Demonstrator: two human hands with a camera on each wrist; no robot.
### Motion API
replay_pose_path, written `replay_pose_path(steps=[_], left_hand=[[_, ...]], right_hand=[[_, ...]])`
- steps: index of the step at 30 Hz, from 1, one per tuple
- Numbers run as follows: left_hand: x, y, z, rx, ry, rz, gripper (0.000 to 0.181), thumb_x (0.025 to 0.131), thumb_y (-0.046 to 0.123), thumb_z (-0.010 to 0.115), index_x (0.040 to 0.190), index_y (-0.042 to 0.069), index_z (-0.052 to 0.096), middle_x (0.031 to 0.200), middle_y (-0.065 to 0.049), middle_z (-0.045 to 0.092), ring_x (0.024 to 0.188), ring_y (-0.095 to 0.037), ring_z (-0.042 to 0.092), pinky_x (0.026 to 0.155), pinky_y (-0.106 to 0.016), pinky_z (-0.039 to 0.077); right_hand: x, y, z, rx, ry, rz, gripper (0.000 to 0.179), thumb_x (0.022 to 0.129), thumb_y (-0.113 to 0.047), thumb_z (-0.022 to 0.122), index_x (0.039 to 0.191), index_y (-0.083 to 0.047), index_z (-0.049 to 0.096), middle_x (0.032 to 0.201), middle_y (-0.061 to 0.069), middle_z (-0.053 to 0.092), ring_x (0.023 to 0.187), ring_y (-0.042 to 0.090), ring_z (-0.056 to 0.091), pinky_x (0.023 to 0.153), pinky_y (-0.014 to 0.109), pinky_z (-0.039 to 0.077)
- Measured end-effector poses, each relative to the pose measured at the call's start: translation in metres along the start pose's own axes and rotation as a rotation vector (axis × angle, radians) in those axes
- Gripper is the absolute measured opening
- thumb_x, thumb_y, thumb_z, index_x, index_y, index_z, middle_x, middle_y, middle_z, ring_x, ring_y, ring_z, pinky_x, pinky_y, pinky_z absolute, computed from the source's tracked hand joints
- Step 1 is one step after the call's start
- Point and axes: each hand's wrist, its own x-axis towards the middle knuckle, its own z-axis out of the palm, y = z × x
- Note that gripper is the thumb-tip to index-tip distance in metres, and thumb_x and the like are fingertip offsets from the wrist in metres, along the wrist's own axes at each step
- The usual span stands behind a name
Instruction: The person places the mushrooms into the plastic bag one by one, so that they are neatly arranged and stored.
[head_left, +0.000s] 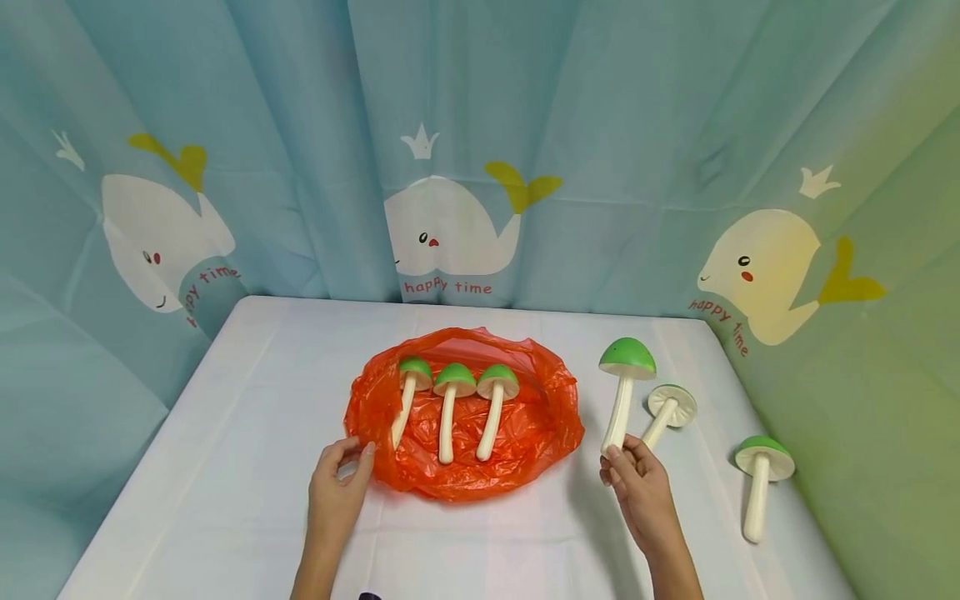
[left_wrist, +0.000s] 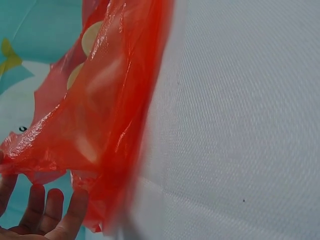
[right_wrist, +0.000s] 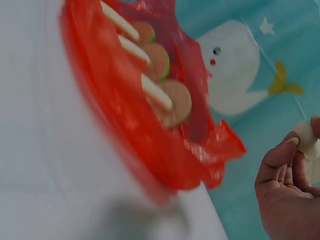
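A red plastic bag [head_left: 468,485] lies spread with its mouth open on the table. Inside it three green-capped model mushrooms [head_left: 447,417] rest side by side, the leftmost partly hidden by a fold. My left hand [head_left: 339,487] pinches the bag's left edge; its fingers [left_wrist: 75,212] also show at the film in the left wrist view. To the right of the bag, my right hand [head_left: 641,487] grips another green-capped mushroom [head_left: 621,400] by the lower end of its stem. That mushroom is raised off the table, cap upward. The right wrist view shows only its stem end [right_wrist: 305,135] between the fingers.
One mushroom [head_left: 672,407] lies just behind the right hand, its stem end hidden there. Another mushroom [head_left: 757,492] lies near the right edge of the white table [head_left: 247,433]. A small dark object [head_left: 369,596] shows at the bottom. Whale-printed curtains [head_left: 637,167] stand behind.
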Motion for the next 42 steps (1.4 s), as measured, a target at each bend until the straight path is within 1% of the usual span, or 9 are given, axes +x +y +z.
replay_pose_path(steps=[6,10,12,13,18,24,28,36,42], left_hand=[[0.001,0.0,0.001,0.02,-0.001,-0.008,0.029,0.092,0.023,0.062,0.11,0.0,0.06,0.103,-0.009,0.056,0.1,-0.023,0.056,0.072,-0.009,0.046],[0.002,-0.001,0.002,0.035,-0.001,-0.009,0.029,0.092,0.024,0.062,0.109,0.0,0.061,0.102,-0.01,0.056,0.1,-0.024,0.055,0.075,-0.02,0.052],[0.001,-0.001,0.002,0.039,0.0,-0.011,0.03,0.092,0.024,0.062,0.109,0.0,0.06,0.102,-0.01,0.056,0.1,-0.025,0.055,0.076,-0.022,0.052],[0.001,-0.001,0.002,0.041,0.001,-0.013,0.03,0.092,0.024,0.062,0.109,0.0,0.06,0.102,-0.01,0.056,0.1,-0.025,0.055,0.076,-0.021,0.052],[0.002,-0.002,0.002,0.04,0.005,-0.026,0.028,0.092,0.024,0.063,0.109,0.002,0.061,0.101,-0.009,0.056,0.099,-0.023,0.055,0.071,-0.009,0.045],[0.001,-0.003,0.003,0.019,0.006,-0.017,0.027,0.092,0.023,0.062,0.108,0.001,0.061,0.102,-0.009,0.056,0.1,-0.024,0.055,0.071,-0.009,0.046],[0.001,-0.004,0.003,0.026,0.011,-0.017,0.027,0.092,0.023,0.062,0.108,0.001,0.061,0.102,-0.009,0.056,0.1,-0.024,0.055,0.071,-0.007,0.044],[0.001,-0.005,0.003,0.029,0.014,-0.013,0.026,0.092,0.023,0.062,0.106,0.001,0.062,0.102,-0.009,0.056,0.1,-0.024,0.055,0.071,-0.007,0.044],[0.001,-0.003,0.002,0.014,0.013,-0.009,0.027,0.092,0.022,0.062,0.107,0.0,0.061,0.102,-0.01,0.056,0.101,-0.025,0.055,0.073,-0.011,0.047]], right_hand=[[0.0,-0.001,0.025,-0.021,-0.03,0.005,0.025,0.095,-0.001,0.052,0.113,0.01,0.038,0.085,0.007,0.051,0.074,0.013,0.051,0.061,0.02,0.045],[0.0,0.0,0.042,-0.03,-0.065,0.019,0.026,0.094,-0.001,0.053,0.113,0.011,0.04,0.088,0.012,0.051,0.074,0.014,0.051,0.061,0.02,0.045],[0.0,0.002,0.049,-0.029,-0.086,0.029,0.026,0.094,-0.001,0.053,0.112,0.011,0.04,0.089,0.016,0.051,0.074,0.016,0.051,0.061,0.021,0.045],[0.0,0.004,0.053,-0.03,-0.098,0.038,0.026,0.094,-0.001,0.054,0.112,0.011,0.041,0.089,0.015,0.051,0.074,0.016,0.051,0.06,0.021,0.045],[0.001,0.015,0.069,0.005,-0.166,0.107,0.029,0.093,-0.004,0.056,0.112,0.012,0.042,0.088,0.013,0.052,0.075,0.016,0.051,0.062,0.021,0.046],[0.006,0.03,0.077,0.048,-0.211,0.181,0.029,0.093,-0.006,0.057,0.111,0.011,0.043,0.087,0.012,0.055,0.073,0.015,0.052,0.062,0.02,0.047],[0.009,0.037,0.076,0.028,-0.202,0.198,0.03,0.094,-0.009,0.058,0.11,0.012,0.044,0.086,0.013,0.056,0.072,0.015,0.051,0.06,0.02,0.047],[0.013,0.045,0.069,0.03,-0.114,0.201,0.03,0.095,-0.008,0.056,0.11,0.014,0.044,0.084,0.013,0.054,0.067,0.013,0.051,0.058,0.018,0.046],[0.017,0.048,0.069,0.021,-0.059,0.205,0.029,0.094,-0.009,0.057,0.109,0.012,0.043,0.082,0.011,0.055,0.066,0.011,0.051,0.058,0.018,0.046]])
